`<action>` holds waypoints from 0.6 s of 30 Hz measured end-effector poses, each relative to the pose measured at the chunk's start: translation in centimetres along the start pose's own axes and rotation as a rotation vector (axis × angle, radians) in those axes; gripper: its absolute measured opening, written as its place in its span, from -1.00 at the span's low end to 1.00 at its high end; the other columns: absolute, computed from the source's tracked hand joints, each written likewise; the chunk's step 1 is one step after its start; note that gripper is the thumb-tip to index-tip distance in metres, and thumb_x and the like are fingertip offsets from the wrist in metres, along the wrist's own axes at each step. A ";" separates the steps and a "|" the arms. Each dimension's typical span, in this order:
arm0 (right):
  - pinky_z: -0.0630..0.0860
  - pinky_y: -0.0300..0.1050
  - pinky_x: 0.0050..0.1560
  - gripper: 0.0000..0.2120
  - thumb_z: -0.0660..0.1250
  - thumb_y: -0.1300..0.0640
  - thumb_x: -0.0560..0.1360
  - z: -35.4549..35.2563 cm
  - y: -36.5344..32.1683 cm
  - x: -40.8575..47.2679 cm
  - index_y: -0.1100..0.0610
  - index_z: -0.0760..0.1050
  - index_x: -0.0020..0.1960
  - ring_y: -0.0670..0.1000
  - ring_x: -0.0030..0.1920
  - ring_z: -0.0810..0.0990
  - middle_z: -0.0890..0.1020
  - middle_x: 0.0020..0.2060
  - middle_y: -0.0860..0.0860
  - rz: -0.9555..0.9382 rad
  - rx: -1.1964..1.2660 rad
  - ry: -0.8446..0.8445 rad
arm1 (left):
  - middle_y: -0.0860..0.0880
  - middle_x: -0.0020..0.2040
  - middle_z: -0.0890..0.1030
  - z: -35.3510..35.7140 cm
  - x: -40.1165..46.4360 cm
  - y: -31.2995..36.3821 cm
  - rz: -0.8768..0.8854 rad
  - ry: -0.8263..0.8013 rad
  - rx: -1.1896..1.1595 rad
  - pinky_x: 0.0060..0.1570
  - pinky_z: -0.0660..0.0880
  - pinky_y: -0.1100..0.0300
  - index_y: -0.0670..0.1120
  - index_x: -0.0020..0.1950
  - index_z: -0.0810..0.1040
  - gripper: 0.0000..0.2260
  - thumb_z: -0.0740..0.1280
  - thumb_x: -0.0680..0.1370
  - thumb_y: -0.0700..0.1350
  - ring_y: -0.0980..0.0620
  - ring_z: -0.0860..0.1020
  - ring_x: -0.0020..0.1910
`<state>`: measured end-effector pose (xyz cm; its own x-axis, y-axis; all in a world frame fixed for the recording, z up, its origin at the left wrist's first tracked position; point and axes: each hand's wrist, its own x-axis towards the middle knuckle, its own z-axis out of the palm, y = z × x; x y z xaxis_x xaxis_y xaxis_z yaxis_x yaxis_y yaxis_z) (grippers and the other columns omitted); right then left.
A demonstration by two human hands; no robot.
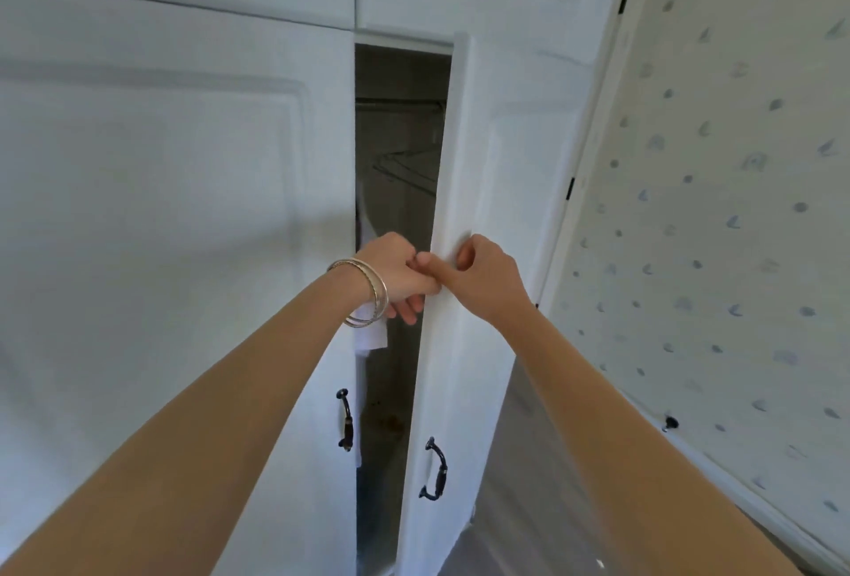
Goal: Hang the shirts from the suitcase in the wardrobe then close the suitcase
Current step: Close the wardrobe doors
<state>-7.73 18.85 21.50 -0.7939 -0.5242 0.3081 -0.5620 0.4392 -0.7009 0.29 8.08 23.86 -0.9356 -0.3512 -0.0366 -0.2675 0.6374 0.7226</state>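
My right hand (483, 274) curls over the free edge of the wardrobe's right door (460, 345), thumb and fingers pinching it, while my left hand (400, 274), bangles (368, 299) on the wrist, half-closes its fingers in the gap beside it, gripping nothing I can make out. The risk, as I judge it: fingers caught if the door swings shut. Both black handles (434, 469) hang unused below. A white shirt (370, 327) shows inside behind the closed left door (184, 207); farther in, the rail (400, 104). The suitcase is out of view.
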 end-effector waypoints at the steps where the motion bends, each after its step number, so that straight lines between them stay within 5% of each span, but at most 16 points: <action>1: 0.31 -0.30 -0.32 -0.58 0.34 -0.25 0.40 0.4 -0.1 0.5 0.07 0.29 -0.24 -0.10 -0.38 0.35 0.37 -0.39 -0.07 -0.011 -0.004 -0.013 | -0.05 -0.39 0.63 -0.2 0.1 0.0 -0.029 -0.038 0.000 -0.39 0.53 0.24 -0.11 -0.30 0.50 -0.85 0.33 0.47 -0.14 -0.04 0.66 -0.34; 9: 0.38 -0.31 -0.24 -0.80 0.32 0.00 0.51 1.9 -0.6 4.7 0.12 0.38 -0.09 -0.08 -0.24 0.43 0.43 -0.32 -0.10 -0.115 0.056 -0.258 | -0.05 -0.20 0.65 -1.2 1.3 -1.4 -0.158 -0.137 0.004 -0.02 0.57 0.10 -0.21 -0.08 0.59 -0.82 0.31 0.50 -0.09 -0.01 0.64 -0.13; 13: 0.31 -0.38 -0.30 -0.91 0.28 0.15 0.53 2.9 -0.8 6.6 0.13 0.37 -0.07 -0.12 -0.26 0.41 0.42 -0.29 -0.13 -0.151 0.030 -0.290 | -0.10 -0.11 0.58 -0.8 3.1 -2.5 -0.158 0.011 0.044 -0.04 0.51 0.09 -0.17 0.06 0.56 -0.80 0.33 0.48 -0.12 -0.06 0.57 -0.06; 18: 0.29 -0.38 -0.36 -0.89 0.22 0.30 0.48 4.9 -0.9 8.8 0.14 0.34 -0.16 -0.06 -0.26 0.40 0.41 -0.33 -0.12 -0.208 0.050 -0.229 | -0.16 0.25 0.52 -1.2 4.8 -3.4 -0.209 0.169 0.059 0.17 0.44 0.11 -0.16 0.32 0.42 -0.58 0.32 0.48 -0.11 -0.17 0.50 0.22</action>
<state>-13.09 10.30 21.68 -0.5867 -0.7525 0.2993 -0.6906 0.2719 -0.6702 -3.03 3.39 22.06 -0.8086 -0.5852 -0.0616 -0.4681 0.5763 0.6699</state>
